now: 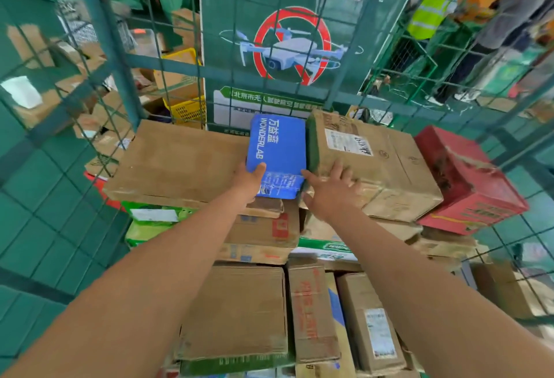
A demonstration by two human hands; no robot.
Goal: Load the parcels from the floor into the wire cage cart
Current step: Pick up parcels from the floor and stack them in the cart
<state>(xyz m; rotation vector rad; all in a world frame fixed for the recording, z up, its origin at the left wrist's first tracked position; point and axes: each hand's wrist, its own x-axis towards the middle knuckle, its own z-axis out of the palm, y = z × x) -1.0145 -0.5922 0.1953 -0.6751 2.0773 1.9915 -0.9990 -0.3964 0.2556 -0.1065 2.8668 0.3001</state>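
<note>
At frame centre your left hand [248, 178] grasps the blue parcel [277, 149]; your right hand [332, 190], fingers relaxed, presses the brown box [374, 161].

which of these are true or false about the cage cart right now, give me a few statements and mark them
1. The left hand holds the blue parcel. True.
2. The blue parcel lies on the floor outside the cart. False: it sits on top of the stack inside the cart, between two brown boxes.
3. The right hand rests on the brown box to the right of the blue parcel. True.
4. The red box is at the left of the stack. False: it is at the far right, beside the brown box.
5. The drone sign hangs behind the cart's back mesh. True.
</note>
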